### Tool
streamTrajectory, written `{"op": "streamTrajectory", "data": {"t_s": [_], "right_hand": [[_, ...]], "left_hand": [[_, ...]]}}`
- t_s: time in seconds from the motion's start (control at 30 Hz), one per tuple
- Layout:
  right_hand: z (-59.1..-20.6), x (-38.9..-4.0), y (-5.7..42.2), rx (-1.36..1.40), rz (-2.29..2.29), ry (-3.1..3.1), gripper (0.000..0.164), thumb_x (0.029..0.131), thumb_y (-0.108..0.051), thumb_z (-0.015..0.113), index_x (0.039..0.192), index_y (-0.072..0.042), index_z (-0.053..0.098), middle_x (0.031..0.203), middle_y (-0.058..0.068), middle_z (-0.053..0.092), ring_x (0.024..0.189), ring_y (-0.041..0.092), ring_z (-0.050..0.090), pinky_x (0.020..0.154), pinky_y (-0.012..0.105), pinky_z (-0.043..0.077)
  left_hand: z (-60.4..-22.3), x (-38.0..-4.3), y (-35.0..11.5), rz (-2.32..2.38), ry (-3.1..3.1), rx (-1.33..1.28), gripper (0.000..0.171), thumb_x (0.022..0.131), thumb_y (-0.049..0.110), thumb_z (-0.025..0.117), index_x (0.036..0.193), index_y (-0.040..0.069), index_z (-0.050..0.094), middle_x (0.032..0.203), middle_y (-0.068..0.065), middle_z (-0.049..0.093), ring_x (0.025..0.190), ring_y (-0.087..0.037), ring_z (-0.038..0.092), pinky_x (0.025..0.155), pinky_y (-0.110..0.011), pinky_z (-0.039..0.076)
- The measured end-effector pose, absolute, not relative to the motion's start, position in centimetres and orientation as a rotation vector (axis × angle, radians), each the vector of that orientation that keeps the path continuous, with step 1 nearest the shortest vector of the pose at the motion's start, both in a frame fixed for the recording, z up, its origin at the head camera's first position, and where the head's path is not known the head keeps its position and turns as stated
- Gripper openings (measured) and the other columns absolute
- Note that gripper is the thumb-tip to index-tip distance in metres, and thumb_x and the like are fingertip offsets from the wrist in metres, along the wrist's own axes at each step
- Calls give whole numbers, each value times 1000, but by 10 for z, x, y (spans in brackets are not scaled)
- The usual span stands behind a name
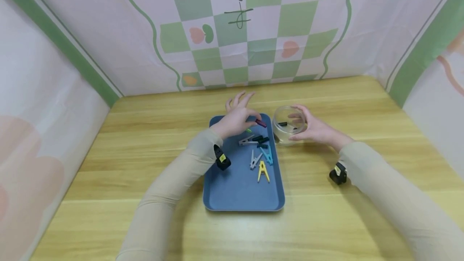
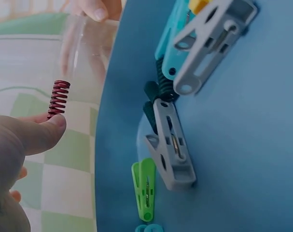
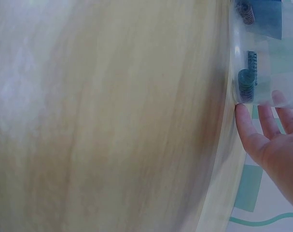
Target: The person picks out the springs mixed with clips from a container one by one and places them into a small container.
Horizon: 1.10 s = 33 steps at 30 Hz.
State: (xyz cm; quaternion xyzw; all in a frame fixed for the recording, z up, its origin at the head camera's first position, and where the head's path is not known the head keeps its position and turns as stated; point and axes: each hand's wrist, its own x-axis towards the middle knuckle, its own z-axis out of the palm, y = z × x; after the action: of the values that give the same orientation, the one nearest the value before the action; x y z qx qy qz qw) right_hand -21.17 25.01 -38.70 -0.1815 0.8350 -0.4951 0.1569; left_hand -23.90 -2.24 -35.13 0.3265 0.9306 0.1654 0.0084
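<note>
Between thumb and fingertips, my left hand (image 1: 236, 121) pinches a dark red spring (image 2: 58, 99), held over the tray's far right corner near the jar. My right hand (image 1: 316, 130) grips the side of a clear jar (image 1: 284, 139), thumb and fingers curved round it. Inside the jar, dark green springs (image 3: 252, 67) show through the wall. The blue tray (image 1: 239, 194) holds more dark springs (image 1: 262, 146) beside grey clothespins (image 2: 174, 145), a teal clothespin (image 1: 268, 156), a yellow clothespin (image 1: 263, 170) and a green clothespin (image 2: 144, 188).
The jar stands on the wooden table (image 1: 333, 220), just right of the tray's far end. A patterned cloth (image 1: 232, 59) hangs behind the table's back edge. Each sleeve carries a small black wrist camera (image 1: 338, 173).
</note>
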Motion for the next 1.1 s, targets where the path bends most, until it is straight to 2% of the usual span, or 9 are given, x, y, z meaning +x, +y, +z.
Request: {"op": "streamTrajectory", "data": {"t_s": [0.23,0.67,1.1], "right_hand": [[-385,-211,250,-510,-1413,2385,103,78,-6,75,150,-8,2,148,29,25,133,48,29,101,59,35],[-384,-211,249,-507,-1428,2372,100,79,-3,74,149,-7,2,148,30,24,134,48,28,99,58,38],[-382,-209,249,-503,-1416,2372,102,79,-5,74,150,-10,1,149,30,23,133,49,29,97,56,41]], "left_hand": [[-346,-237,-20,623,2907,1017,17,87,27,68,104,26,72,159,-6,12,145,-32,0,110,-60,5],[-342,-231,-9,737,2901,1007,19,88,28,67,106,22,71,158,-6,15,145,-29,4,110,-61,6],[-343,-231,10,821,2916,962,16,88,29,67,102,23,71,157,-6,20,144,-30,9,109,-60,10]]}}
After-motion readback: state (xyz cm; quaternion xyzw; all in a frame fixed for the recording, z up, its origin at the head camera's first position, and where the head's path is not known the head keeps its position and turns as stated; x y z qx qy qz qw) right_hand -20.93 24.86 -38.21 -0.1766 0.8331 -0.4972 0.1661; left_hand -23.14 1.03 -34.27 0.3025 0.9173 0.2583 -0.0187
